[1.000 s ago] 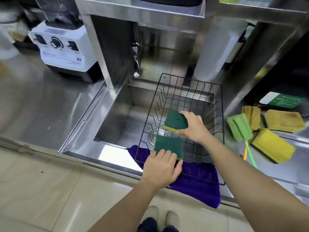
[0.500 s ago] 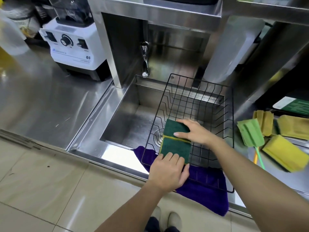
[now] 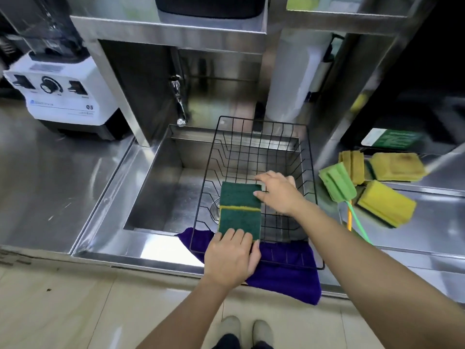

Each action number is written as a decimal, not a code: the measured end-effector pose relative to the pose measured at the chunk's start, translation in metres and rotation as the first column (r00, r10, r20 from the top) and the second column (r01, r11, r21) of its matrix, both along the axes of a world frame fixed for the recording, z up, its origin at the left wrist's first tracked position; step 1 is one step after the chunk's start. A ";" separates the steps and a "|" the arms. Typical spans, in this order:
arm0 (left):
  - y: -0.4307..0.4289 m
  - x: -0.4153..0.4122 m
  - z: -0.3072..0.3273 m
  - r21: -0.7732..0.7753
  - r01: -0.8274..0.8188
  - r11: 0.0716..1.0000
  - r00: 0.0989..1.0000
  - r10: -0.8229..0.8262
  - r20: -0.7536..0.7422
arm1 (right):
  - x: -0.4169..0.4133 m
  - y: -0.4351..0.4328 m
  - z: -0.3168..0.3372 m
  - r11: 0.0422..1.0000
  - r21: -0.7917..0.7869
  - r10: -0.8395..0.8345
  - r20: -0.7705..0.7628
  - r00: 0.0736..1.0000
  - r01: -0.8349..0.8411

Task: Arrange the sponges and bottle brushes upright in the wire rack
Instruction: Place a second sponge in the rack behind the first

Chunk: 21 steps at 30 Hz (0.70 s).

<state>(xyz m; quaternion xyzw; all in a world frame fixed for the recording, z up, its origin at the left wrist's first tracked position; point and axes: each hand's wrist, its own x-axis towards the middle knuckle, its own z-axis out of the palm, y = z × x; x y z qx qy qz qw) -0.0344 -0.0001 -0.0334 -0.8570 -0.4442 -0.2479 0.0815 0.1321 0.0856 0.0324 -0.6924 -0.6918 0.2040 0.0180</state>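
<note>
Two green-faced sponges sit edge to edge in the wire rack, lower middle of frame. Left hand pinches the near one, right hand rests flat-fingered against the far one. Remaining sponges and brush lie at the right on the worktop, nearer the right hand.

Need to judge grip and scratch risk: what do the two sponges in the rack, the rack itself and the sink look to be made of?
The two sponges: dark green fibrous scouring faces, matte, over a thin yellow layer at the edges, probably foam. Wire rack: thin metal wire, black coating, likely paint or plastic. Sink: stainless steel by its brushed, reflective grey sheen.
</note>
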 end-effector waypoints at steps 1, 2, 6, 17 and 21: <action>-0.001 0.002 0.001 -0.007 -0.011 1.000 1.000 0.011 0.002 | 0.008 -0.003 0.004 0.998 0.054 -0.028 -0.007 1.000 0.028; -0.003 0.006 0.003 -0.015 -0.025 1.000 1.000 0.025 0.014 | 0.018 -0.007 0.008 0.991 0.120 -0.060 -0.020 0.998 0.062; -0.015 0.048 0.011 -0.060 0.025 0.998 0.999 -0.023 0.034 | 0.058 -0.025 0.022 0.888 0.373 -0.237 -0.128 0.963 0.268; -0.028 0.085 0.002 -0.048 0.211 0.976 0.971 -0.215 -0.108 | 0.172 -0.098 0.007 0.708 0.161 -0.698 0.011 0.716 0.688; -0.027 0.086 0.000 -0.020 0.213 0.977 0.970 -0.214 -0.114 | 0.200 -0.113 -0.010 0.749 -0.016 -0.656 0.128 0.744 0.663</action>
